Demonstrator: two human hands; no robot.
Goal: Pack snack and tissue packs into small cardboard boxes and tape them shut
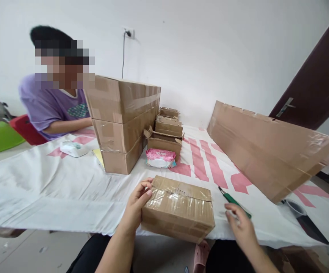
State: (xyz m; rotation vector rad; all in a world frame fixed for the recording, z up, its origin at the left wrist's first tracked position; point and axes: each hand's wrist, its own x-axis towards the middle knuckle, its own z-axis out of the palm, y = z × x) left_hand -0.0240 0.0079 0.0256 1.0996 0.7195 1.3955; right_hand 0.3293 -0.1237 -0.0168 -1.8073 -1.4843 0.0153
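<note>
A small taped cardboard box [178, 212] sits at the table's front edge, its front part reaching over it. My left hand [137, 203] is closed on the box's left end, thumb on the upper edge. Clear tape shines across the top and the side facing me. To the right of the box, my right hand [242, 223] is off the table with fingers apart and nothing in them. Just beyond its fingertips lies a green-handled craft knife [235, 203], blade pointing away to the left.
Cardboard boxes [112, 132] stand stacked at left; open boxes [166, 138] line up behind a pink wipes pack [160, 158]. At right are a large cardboard box [267, 148] and a tape dispenser [309, 223]. A person in purple [47, 102] sits behind the stack.
</note>
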